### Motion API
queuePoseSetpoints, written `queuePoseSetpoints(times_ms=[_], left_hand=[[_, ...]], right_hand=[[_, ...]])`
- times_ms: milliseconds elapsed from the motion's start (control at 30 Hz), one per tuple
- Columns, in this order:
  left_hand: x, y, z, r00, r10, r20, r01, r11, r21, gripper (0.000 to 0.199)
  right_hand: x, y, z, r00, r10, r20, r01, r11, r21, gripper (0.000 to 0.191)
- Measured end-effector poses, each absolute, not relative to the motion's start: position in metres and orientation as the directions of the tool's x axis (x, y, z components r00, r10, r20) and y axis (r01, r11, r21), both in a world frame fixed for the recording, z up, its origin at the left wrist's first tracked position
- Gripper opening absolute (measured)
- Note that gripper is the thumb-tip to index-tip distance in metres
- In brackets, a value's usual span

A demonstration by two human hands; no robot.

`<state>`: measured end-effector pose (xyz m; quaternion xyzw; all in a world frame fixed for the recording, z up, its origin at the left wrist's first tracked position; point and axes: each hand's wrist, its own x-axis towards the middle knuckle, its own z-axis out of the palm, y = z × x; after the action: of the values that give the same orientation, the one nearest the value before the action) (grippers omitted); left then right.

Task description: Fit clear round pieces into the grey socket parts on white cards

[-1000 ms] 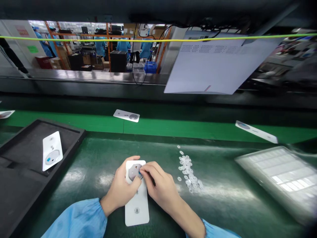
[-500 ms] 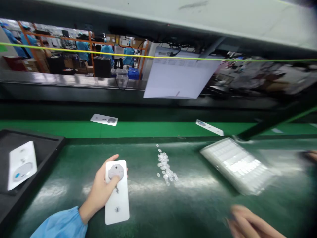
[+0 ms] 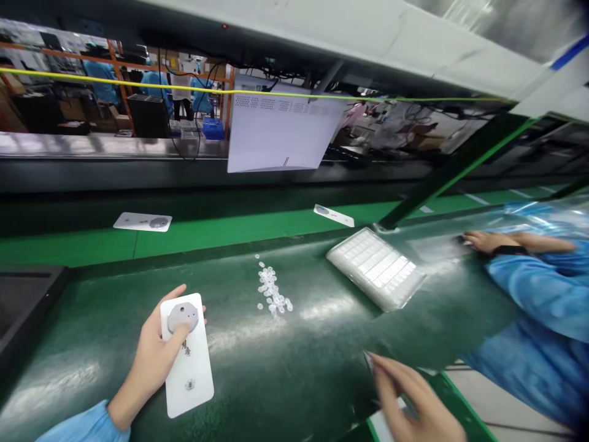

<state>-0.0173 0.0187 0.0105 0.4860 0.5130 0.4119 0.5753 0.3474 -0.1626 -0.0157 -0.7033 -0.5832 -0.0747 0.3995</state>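
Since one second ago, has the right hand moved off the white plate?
Yes. The right hand has left the white plate and now sits right of the heap of small clear discs, near the bench's front edge.

Both hands are bare, with no gloves, rings or watch showing. The left hand emerges from a loose light-blue sleeve of thin, smooth work-coat fabric, whose cuff gathers in soft folds just behind the wrist. The right hand, blurred at the lower edge of the view, shows short, plain nails on its fingers; its wrist is cut off, so no sleeve can be seen there.
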Motion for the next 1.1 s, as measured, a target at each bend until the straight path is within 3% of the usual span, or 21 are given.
queuePoseSetpoints(times_ms=[67,133,300,467,533,600,700,767,833,967,1100], left_hand=[[-0.017,0.019,0.01,0.139,0.973,-0.183,0.027,0.181,0.983,0.086],[-0.017,0.019,0.01,0.143,0.973,-0.183,0.01,0.184,0.983,0.087],[-0.017,0.018,0.007,0.164,0.972,-0.168,-0.006,0.172,0.985,0.083],[-0.017,0.016,0.004,0.172,0.971,-0.168,-0.005,0.172,0.985,0.079],[-0.018,0.014,0.003,0.168,0.973,-0.155,0.007,0.156,0.988,0.078],[-0.018,0.012,0.003,0.137,0.984,-0.116,0.053,0.109,0.993,0.083],[-0.016,0.011,0.003,0.089,0.996,0.017,0.152,-0.03,0.988,0.076],[-0.014,0.01,0.002,0.131,0.986,0.101,0.205,-0.126,0.971,0.048],[-0.012,0.01,0.001,0.174,0.974,0.148,0.234,-0.186,0.954,0.029],[-0.009,0.008,-0.001,0.158,0.972,0.174,0.197,-0.204,0.959,0.025],[-0.008,0.01,-0.002,0.208,0.964,0.166,0.166,-0.202,0.965,0.014]], right_hand=[[0.316,-0.122,-0.016,0.189,0.805,0.562,0.873,0.124,-0.471,0.02],[0.288,-0.083,-0.018,0.133,0.864,0.486,0.854,0.149,-0.499,0.029],[0.262,-0.047,-0.025,0.241,0.892,0.381,0.864,-0.018,-0.504,0.06],[0.264,-0.049,-0.02,0.214,0.918,0.335,0.9,-0.052,-0.433,0.067],[0.263,-0.046,-0.012,0.215,0.936,0.279,0.873,-0.056,-0.485,0.064],[0.259,-0.039,-0.001,0.212,0.967,0.138,0.74,-0.067,-0.67,0.06],[0.242,-0.026,0.013,0.095,0.982,-0.164,0.329,-0.186,-0.926,0.056],[0.222,-0.015,0.017,-0.006,0.965,-0.263,0.102,-0.261,-0.96,0.056],[0.201,-0.006,0.017,-0.064,0.96,-0.271,-0.029,-0.273,-0.961,0.055],[0.171,0.004,0.009,-0.139,0.962,-0.235,-0.127,-0.253,-0.959,0.049],[0.17,0.003,0.003,-0.181,0.958,-0.221,-0.103,-0.242,-0.965,0.044]])
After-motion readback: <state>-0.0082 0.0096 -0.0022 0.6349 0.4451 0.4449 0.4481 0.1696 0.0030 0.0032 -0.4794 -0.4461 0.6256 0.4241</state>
